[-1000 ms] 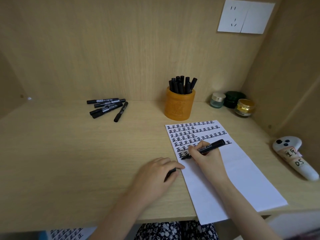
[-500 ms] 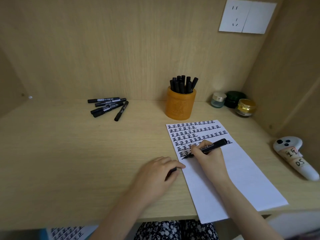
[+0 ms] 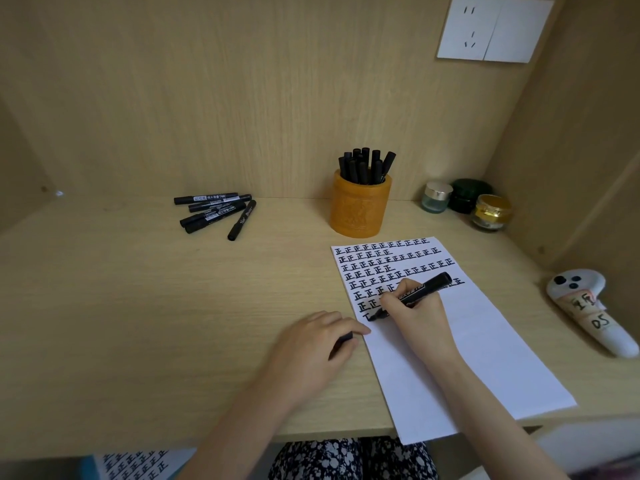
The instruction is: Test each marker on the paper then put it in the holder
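— Where was the marker?
— In the right hand, its fingers pinching the barrel low down. It lay slanted, with the tip down and to the left, touching the paper at the start of the lowest written row, and the back end up and to the right.
— Any writing?
— "700" on its label, and rows of 正 across the paper's top half.
— And the left hand?
— On the surface just beside the paper's left edge, fingers curled round a small black cap.
— Further out?
— The orange holder stood behind the paper, packed with standing markers. The loose markers lay well to its left, one also labelled "700". A white controller on the right bore tape marked "DS".
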`<state>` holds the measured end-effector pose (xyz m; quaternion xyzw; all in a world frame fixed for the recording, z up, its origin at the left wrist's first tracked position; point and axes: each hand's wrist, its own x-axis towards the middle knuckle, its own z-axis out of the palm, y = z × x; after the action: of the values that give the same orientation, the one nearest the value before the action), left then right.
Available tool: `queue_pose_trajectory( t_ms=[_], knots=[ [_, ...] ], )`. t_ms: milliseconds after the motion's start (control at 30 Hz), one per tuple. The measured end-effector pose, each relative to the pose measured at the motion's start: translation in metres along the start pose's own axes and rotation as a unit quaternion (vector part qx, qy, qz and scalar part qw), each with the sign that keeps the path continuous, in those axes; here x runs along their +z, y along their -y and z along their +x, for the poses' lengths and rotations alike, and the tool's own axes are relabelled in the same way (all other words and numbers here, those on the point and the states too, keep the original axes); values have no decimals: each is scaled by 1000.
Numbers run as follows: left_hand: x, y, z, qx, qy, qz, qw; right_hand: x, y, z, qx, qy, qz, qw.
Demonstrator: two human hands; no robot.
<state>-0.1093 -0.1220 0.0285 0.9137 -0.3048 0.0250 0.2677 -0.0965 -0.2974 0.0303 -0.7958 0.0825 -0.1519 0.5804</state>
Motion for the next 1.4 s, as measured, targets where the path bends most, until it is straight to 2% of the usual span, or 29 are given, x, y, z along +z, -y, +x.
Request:
queue_pose_trajectory(
  t_ms=[533, 933, 1400],
  knots=[
    [-1, -1, 0, -3, 8, 0, 1000, 0, 0, 0, -7, -4, 28, 1000],
    [0, 0, 0, -4, 4, 7, 1000, 1, 1, -2, -4, 15, -6, 1000],
    [1, 0, -1, -3, -1, -1, 1000, 1, 3, -3, -1, 23, 6, 1000]
  ],
)
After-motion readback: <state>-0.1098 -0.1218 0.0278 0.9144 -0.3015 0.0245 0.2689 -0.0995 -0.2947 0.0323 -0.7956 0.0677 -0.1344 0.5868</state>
